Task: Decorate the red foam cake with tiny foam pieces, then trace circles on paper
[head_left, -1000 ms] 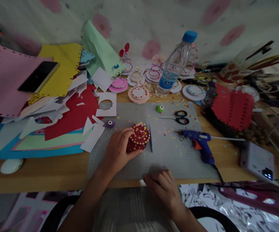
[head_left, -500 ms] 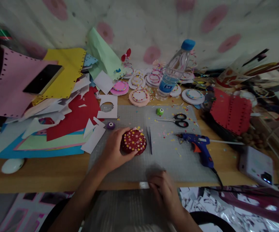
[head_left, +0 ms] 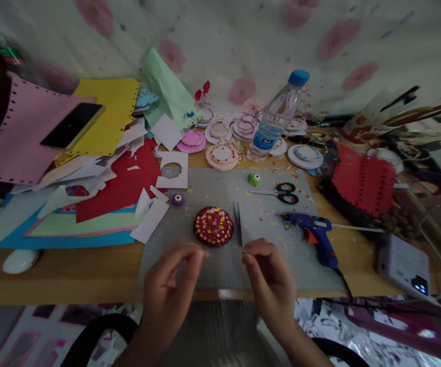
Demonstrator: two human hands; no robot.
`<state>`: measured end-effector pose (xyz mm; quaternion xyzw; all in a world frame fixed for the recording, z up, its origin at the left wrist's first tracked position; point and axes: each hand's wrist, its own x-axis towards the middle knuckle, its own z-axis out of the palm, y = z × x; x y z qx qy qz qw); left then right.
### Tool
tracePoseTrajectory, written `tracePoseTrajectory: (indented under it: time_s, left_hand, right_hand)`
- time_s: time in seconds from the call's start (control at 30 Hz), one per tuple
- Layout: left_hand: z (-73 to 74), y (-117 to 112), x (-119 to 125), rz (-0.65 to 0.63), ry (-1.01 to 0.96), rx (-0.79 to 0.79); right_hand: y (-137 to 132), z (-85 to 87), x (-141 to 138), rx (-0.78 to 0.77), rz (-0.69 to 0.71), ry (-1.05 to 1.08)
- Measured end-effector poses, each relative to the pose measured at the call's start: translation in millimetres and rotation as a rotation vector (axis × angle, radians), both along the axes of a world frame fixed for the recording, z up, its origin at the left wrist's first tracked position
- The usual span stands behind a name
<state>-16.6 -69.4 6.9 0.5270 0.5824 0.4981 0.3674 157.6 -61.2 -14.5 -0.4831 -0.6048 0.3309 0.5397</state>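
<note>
A round red disc [head_left: 213, 226] dotted with small yellow and pink flowers lies on the grey cutting mat [head_left: 266, 255]. Thin dark tweezers [head_left: 238, 229] lie just to its right. My left hand [head_left: 169, 288] hovers over the mat's front edge, below and left of the disc, with thumb and fingers curled into a pinch. My right hand [head_left: 272, 280] is held level with it, below the tweezers, fingertips also pinched together. Neither hand touches the disc. What the fingertips hold, if anything, is too small to make out.
A blue glue gun [head_left: 315, 230] and scissors [head_left: 281, 191] lie on the mat's right side, with a water bottle [head_left: 277, 117] behind. Coloured paper sheets [head_left: 102, 199] and a phone [head_left: 73, 125] pile up at left. Decorated discs [head_left: 222, 154] line the back; a white device [head_left: 404, 262] sits right.
My left hand let go of the red disc and drew back toward me. My right hand rose from the table edge. Both now pinch in front of the disc, which lies flat.
</note>
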Motion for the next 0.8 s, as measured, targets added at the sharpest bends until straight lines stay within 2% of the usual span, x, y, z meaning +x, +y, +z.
tracePoseTrajectory:
  time_s: [0.07, 0.17, 0.37, 0.53, 0.7, 0.8]
  left_hand:
    - [9.3, -5.7, 7.9, -0.101, -0.137, -0.177]
    - [16.0, -2.4, 12.9, -0.129, -0.225, -0.264]
    - [17.5, 4.3, 10.9, -0.166, -0.280, -0.342]
    - [19.0, 5.8, 12.0, -0.144, -0.373, -0.370]
    - [22.9, 10.7, 11.6, -0.181, -0.413, -0.265]
    - [27.2, 13.0, 12.2, -0.193, -0.414, -0.213]
  right_hand:
    - [2.2, 1.4, -5.0, 0.187, 0.083, -0.163]
    - [3.7, 1.3, -8.1, 0.380, 0.167, -0.381]
    - [8.7, 6.8, -4.4, 0.485, 0.063, -0.433]
    - [9.8, 14.3, -2.8, 0.428, 0.108, -0.446]
    - [1.7, 21.7, 1.9, 0.141, 0.259, -0.247]
    - [-1.5, 24.9, 4.5, 0.051, 0.299, -0.156]
